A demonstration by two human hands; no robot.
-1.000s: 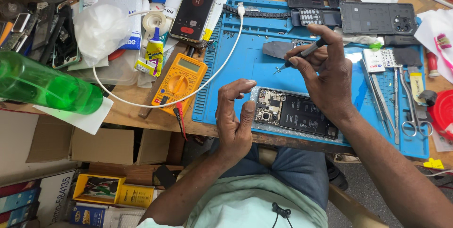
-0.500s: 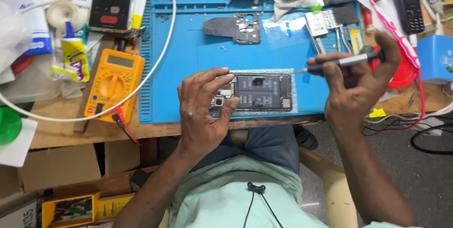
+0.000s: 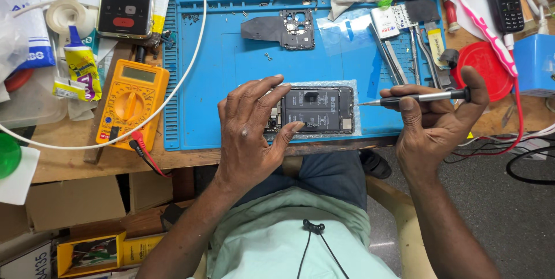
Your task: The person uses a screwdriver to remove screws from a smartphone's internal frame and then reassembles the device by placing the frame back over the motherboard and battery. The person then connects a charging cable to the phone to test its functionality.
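- Left hand [image 3: 250,134]: I had it spread flat over the left end of the opened phone [image 3: 318,110], fingers apart and pressing down, thumb against the phone's near edge; it closed around nothing.
- Opened phone: back cover off, dark inner parts showing, lying lengthwise on a clear plastic sheet near the front edge of the blue work mat [image 3: 231,65].
- Right hand [image 3: 436,126]: I had it clamped on the screwdriver [image 3: 413,99], thumb and fingers wrapped around the handle, just right of the phone.
- Screwdriver: dark grip, silver shaft, held level; its thin tip pointed left and ended at the phone's right edge. I could not tell whether it touched.
- Blue work mat: lay on the wooden table [image 3: 69,160], with tiny loose screws scattered over its middle.
- Removed inner cover plate [image 3: 283,28]: dark, lay on the mat beyond the phone, well apart from it.
- Yellow multimeter [image 3: 132,104]: lay on the table just left of the mat, red and black leads at its near end.
- White cable [image 3: 185,68]: curved across the mat's left side.
- Tweezers and metal tools [image 3: 404,48]: lay in a row at the mat's right side.
- Pink toothbrush [image 3: 480,16]: lay slantwise on the table to the right.
- Red round lid [image 3: 483,65]: lay beside the toothbrush.
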